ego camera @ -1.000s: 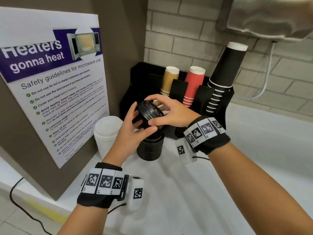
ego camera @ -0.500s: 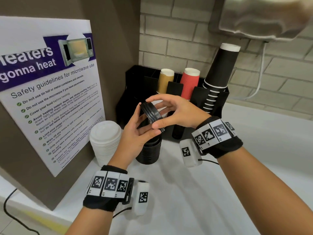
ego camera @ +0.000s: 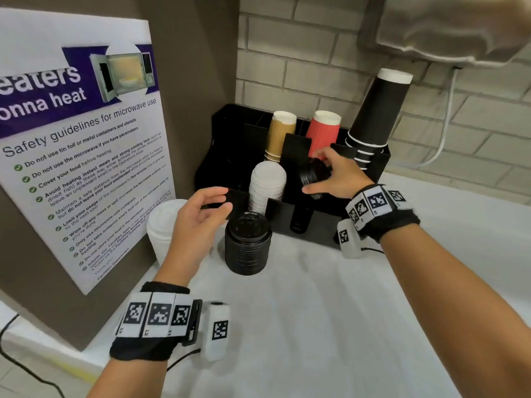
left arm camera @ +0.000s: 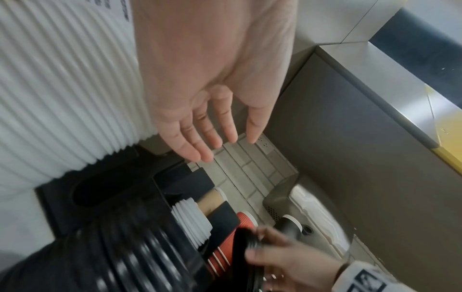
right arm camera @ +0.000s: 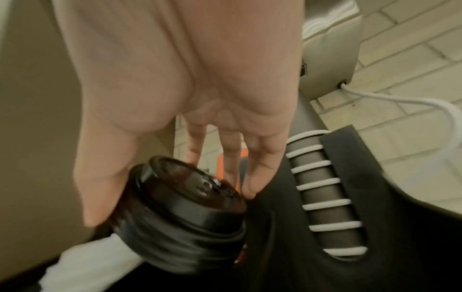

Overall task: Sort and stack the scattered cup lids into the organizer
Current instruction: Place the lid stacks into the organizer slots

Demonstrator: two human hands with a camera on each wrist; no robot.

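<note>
My right hand point(ego camera: 330, 173) grips a short stack of black lids point(ego camera: 314, 173) tilted on its side, above the front right slot of the black organizer point(ego camera: 218, 145); the same black lids point(right arm camera: 185, 213) fill the right wrist view under my thumb and fingers. A stack of white lids point(ego camera: 267, 188) stands in the organizer's middle front slot. A taller stack of black lids point(ego camera: 248, 244) stands on the white counter in front. My left hand point(ego camera: 207, 209) hovers open and empty just left of it, with fingers point(left arm camera: 200, 142) straight. A white lid stack point(ego camera: 163, 225) stands behind that hand.
Tan cups point(ego camera: 280, 136), red cups point(ego camera: 323, 132) and tall black cups point(ego camera: 373, 116) stand upside down in the organizer's back slots. A poster board point(ego camera: 80, 139) walls the left side. Brick wall behind, with a dispenser point(ego camera: 448, 27) overhead. The white counter point(ego camera: 316, 311) lies in front.
My right hand has carried the short black lid stack away from the left hand, right and back toward the organizer. The left hand has let go and opened.
</note>
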